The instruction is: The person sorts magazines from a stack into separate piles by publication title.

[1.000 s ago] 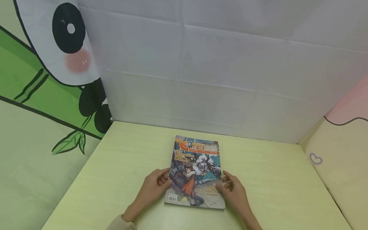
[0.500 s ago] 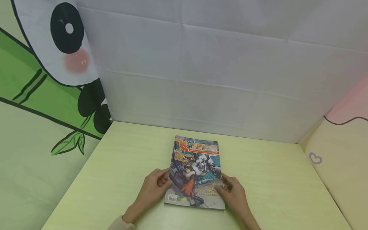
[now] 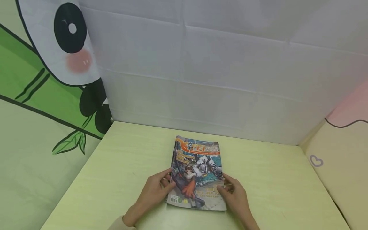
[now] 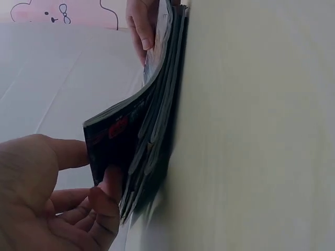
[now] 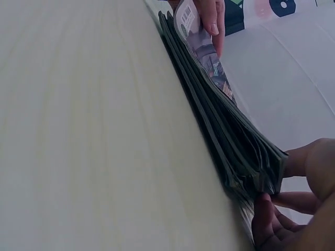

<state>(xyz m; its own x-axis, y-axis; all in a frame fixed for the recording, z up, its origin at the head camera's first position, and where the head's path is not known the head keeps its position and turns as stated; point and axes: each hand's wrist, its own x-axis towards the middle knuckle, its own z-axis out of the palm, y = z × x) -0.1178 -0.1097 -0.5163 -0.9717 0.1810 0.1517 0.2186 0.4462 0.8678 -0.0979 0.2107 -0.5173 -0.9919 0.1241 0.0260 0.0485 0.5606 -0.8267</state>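
A magazine point(image 3: 198, 179) with a colourful illustrated cover tops a stack of several point(image 4: 157, 125) on the table. My left hand point(image 3: 155, 188) pinches its left edge, thumb on the cover and fingers beneath. In the left wrist view that edge bends upward, parted from the layers below. My right hand point(image 3: 235, 193) holds the right edge, its thumb over the cover. The right wrist view shows the right hand point(image 5: 322, 172) gripping a raised corner of the stack point(image 5: 230, 136), whose layers fan apart slightly. How many layers each hand holds cannot be told.
The pale yellow table point(image 3: 273, 179) extends around the stack. A white cloth wall point(image 3: 215, 70) stands along its back edge. Cloths printed with cartoons border the left point(image 3: 28, 143) and right point(image 3: 342, 166) sides.
The magazine's lower left edge has risen and shifted slightly right with my left hand, and a layer beneath now shows there. My right hand has closed in on the right edge.
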